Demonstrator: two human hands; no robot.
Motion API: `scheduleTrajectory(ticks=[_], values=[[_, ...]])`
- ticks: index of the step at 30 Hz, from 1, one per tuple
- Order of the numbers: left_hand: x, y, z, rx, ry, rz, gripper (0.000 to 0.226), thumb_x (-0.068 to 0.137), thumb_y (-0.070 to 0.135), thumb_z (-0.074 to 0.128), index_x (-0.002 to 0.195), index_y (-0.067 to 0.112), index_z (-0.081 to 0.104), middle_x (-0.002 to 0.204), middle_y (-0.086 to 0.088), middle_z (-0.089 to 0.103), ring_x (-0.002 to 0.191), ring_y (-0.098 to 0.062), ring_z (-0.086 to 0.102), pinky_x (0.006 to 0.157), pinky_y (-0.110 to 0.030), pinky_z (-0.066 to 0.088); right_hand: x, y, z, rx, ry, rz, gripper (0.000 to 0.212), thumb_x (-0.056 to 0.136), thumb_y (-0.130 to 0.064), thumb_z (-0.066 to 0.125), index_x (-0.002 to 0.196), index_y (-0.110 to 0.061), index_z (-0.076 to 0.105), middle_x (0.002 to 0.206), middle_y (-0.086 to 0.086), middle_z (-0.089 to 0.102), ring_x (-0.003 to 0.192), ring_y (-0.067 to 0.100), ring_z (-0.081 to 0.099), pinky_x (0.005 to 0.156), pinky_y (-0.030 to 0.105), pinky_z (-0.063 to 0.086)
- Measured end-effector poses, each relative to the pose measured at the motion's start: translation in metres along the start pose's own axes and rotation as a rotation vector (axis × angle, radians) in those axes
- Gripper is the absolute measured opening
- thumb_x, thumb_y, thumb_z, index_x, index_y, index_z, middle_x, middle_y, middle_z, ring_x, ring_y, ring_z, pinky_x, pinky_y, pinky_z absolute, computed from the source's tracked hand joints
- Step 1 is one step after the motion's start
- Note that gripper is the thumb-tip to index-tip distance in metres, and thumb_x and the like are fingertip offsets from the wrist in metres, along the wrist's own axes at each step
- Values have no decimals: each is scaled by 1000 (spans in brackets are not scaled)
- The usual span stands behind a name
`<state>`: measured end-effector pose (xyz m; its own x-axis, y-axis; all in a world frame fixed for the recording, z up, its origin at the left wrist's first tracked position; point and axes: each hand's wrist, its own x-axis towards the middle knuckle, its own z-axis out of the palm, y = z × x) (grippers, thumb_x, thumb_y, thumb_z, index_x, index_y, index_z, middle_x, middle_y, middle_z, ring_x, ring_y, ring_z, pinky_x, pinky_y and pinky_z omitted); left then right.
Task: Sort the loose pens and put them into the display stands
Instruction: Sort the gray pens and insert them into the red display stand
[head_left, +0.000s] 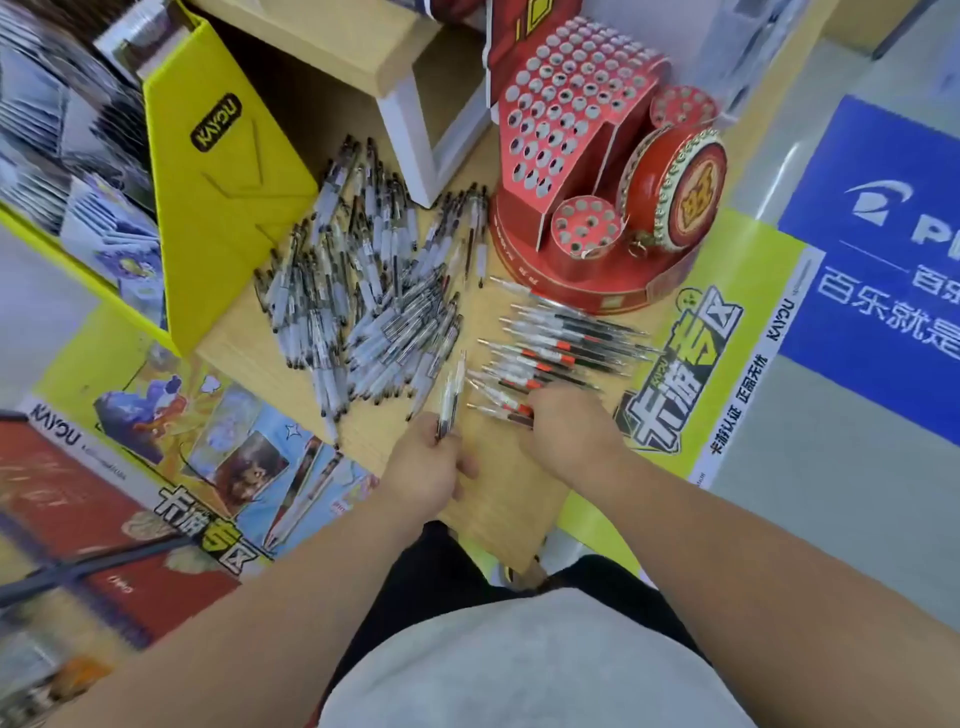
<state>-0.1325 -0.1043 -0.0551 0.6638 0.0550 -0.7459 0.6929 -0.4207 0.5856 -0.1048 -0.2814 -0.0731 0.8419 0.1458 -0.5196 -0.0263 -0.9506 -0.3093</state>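
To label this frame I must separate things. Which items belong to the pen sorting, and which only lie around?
Job: pen pile, sorted row, red display stand, pen in left hand, right hand.
Lying about: yellow box, wooden shelf, blue sign.

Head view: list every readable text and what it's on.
"KAYOU": yellow panel.
"KAYOU": left poster, white edge.
"卡游专区": left poster, bottom.
"卡游专区": yellow sign, right.
"KAYOU": that sign's white edge.
"卡游认证 正品无忧": same white edge.
"百乐就是", cut off by the frame: blue sign.
Print on the red stand and the pens: too blurred to read.
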Motion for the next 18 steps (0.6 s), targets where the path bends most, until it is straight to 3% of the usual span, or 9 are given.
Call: scheduleTrajectory(ticks=[4, 7, 13, 18], values=[[2, -2, 20, -7, 77, -30, 12, 103, 20, 40, 99, 15, 49, 79, -9, 74, 58, -23, 61, 60, -34, 49, 7, 2, -5, -102, 84, 22, 16, 86, -8, 57, 98, -9, 66, 94, 9, 57, 84, 34, 66, 61, 35, 48], [5, 6, 34, -72, 110, -62, 12, 101, 18, 40, 101, 14, 51, 84, -13, 74, 62, -24, 60, 56, -33, 48, 9, 8, -12, -151, 94, 21, 19, 85, -5, 57, 100, -11, 67, 98, 10, 62, 89, 34, 67, 63, 35, 46], [5, 21, 52, -132, 168, -17, 13, 104, 20, 37, 97, 17, 48, 83, -12, 72, 65, -26, 61, 59, -34, 48, 11, 30, -24, -98, 166, -3, 13, 91, -20, 58, 98, -10, 64, 101, 11, 61, 91, 35, 65, 64, 34, 43], [9, 36, 68, -152, 93, -26, 10, 105, 23, 40, 99, 21, 48, 83, -14, 73, 62, -26, 63, 58, -31, 45, 15, 44, -36, -83, 226, 16, 19, 92, -29, 63, 99, -12, 65, 101, 10, 62, 93, 35, 65, 70, 36, 48]])
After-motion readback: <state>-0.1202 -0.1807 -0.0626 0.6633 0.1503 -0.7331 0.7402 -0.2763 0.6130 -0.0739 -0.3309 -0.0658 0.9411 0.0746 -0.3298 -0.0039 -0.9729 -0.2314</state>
